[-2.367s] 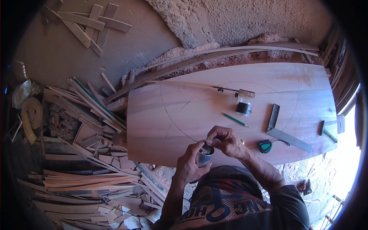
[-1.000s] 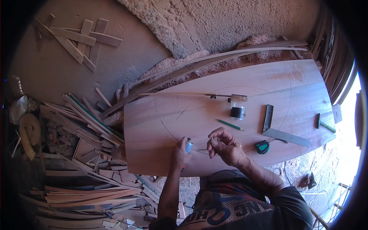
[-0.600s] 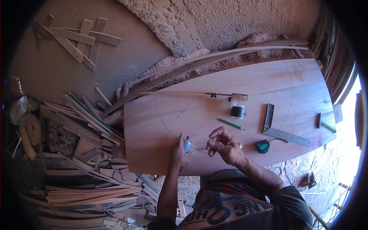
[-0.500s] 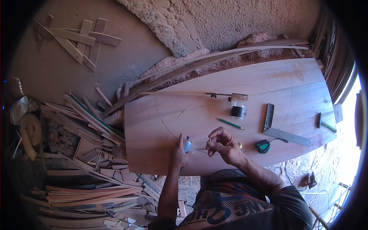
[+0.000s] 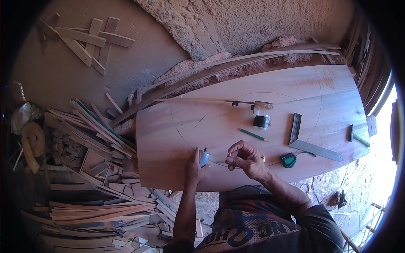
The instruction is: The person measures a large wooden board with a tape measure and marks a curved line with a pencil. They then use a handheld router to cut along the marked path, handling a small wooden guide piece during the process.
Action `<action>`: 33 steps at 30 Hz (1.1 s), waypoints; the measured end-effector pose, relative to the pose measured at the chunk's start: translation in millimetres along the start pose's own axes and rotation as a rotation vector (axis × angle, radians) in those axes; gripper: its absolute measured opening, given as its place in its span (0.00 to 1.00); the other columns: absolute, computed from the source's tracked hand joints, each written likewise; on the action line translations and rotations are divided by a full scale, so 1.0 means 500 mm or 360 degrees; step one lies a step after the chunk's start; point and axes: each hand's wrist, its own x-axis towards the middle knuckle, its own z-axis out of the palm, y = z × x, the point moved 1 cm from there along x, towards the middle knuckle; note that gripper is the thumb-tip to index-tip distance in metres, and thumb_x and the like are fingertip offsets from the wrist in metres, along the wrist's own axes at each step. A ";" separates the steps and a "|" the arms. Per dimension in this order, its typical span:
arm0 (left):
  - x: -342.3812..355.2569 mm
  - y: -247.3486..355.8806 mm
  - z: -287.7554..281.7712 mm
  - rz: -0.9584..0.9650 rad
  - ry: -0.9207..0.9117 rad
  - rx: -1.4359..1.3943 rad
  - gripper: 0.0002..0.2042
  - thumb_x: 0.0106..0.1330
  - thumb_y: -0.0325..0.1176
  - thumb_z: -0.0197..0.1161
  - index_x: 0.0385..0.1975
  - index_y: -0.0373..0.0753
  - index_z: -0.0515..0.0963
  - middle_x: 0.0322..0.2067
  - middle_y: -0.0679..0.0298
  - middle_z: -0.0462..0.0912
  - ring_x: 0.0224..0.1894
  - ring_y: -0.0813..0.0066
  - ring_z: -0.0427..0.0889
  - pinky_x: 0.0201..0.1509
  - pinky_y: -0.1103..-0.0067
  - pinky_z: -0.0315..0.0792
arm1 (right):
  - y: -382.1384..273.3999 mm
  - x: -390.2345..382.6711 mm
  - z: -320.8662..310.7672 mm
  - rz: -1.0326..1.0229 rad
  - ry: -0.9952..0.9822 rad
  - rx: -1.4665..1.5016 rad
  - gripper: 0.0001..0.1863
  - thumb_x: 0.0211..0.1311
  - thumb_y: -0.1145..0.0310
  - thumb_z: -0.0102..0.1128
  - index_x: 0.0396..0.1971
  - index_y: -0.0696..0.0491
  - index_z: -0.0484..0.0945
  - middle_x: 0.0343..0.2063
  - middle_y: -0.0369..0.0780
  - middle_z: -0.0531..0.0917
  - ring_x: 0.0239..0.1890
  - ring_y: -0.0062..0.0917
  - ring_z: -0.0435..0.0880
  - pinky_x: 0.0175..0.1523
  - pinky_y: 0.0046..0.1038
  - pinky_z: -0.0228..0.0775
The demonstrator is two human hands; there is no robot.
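My left hand is wrapped round a silver trim router motor, its narrow collet end pointing up above the board. To its right, my right hand is closed in a pinch; the small thing between thumb and finger is too tiny to name. Beneath both hands is a wide wooden board with curved sides and a large pencilled circle. On it lies a clear router base with a black band, joined to a long thin bar. A green pencil rests between the base and my right hand.
A try square, a green and black tape measure and a green-handled tool lie on the board's right part. Wood strips and offcuts pile up at the left. Long curved planks run behind the board.
My left hand has shifted slightly up and left with the router motor. My right hand keeps its pinch, nearly in the same place.
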 end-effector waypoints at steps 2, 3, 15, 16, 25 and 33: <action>-0.005 0.004 0.001 0.0062 0.0085 0.0024 0.45 0.50 0.40 0.74 0.67 0.34 0.56 0.60 0.44 0.68 0.58 0.48 0.72 0.61 0.64 0.68 | -0.004 -0.001 0.005 0.0052 0.0013 -0.0010 0.11 0.64 0.77 0.60 0.43 0.54 0.70 0.29 0.37 0.81 0.30 0.20 0.83 0.35 0.22 0.78; -0.007 0.005 0.000 0.0087 0.0144 0.0032 0.45 0.50 0.40 0.74 0.67 0.33 0.56 0.60 0.44 0.67 0.58 0.47 0.72 0.61 0.64 0.68 | -0.002 -0.002 0.006 0.0051 0.0020 0.0012 0.10 0.64 0.77 0.60 0.43 0.54 0.71 0.29 0.37 0.81 0.30 0.20 0.83 0.35 0.22 0.78; -0.078 0.155 -0.038 -0.0217 0.0428 -0.1401 0.10 0.69 0.31 0.59 0.44 0.32 0.77 0.35 0.60 0.82 0.38 0.74 0.79 0.43 0.79 0.72 | 0.040 -0.020 -0.015 0.0158 0.0055 -0.0340 0.11 0.66 0.73 0.60 0.45 0.54 0.70 0.29 0.36 0.81 0.30 0.16 0.80 0.36 0.21 0.75; -0.081 0.200 -0.058 -0.0124 0.0399 -0.1511 0.10 0.69 0.31 0.58 0.43 0.32 0.77 0.32 0.62 0.82 0.35 0.78 0.78 0.39 0.80 0.71 | 0.041 -0.026 -0.009 0.0151 0.0060 -0.0341 0.11 0.66 0.73 0.60 0.45 0.54 0.70 0.29 0.36 0.81 0.30 0.17 0.81 0.36 0.21 0.75; -0.066 0.260 -0.061 -0.0044 -0.0512 -0.2140 0.06 0.69 0.32 0.59 0.37 0.36 0.76 0.29 0.61 0.83 0.26 0.82 0.74 0.29 0.84 0.67 | 0.009 -0.112 0.009 0.0090 0.0091 -0.0829 0.08 0.66 0.69 0.59 0.38 0.56 0.72 0.28 0.37 0.80 0.30 0.19 0.79 0.34 0.24 0.72; -0.153 0.270 -0.063 0.0475 -0.0674 -0.1487 0.04 0.69 0.27 0.56 0.36 0.34 0.74 0.26 0.65 0.81 0.24 0.87 0.72 0.27 0.88 0.66 | 0.102 -0.279 0.128 -0.0062 0.0919 -0.0735 0.11 0.64 0.64 0.61 0.34 0.57 0.74 0.26 0.37 0.82 0.28 0.19 0.81 0.32 0.24 0.73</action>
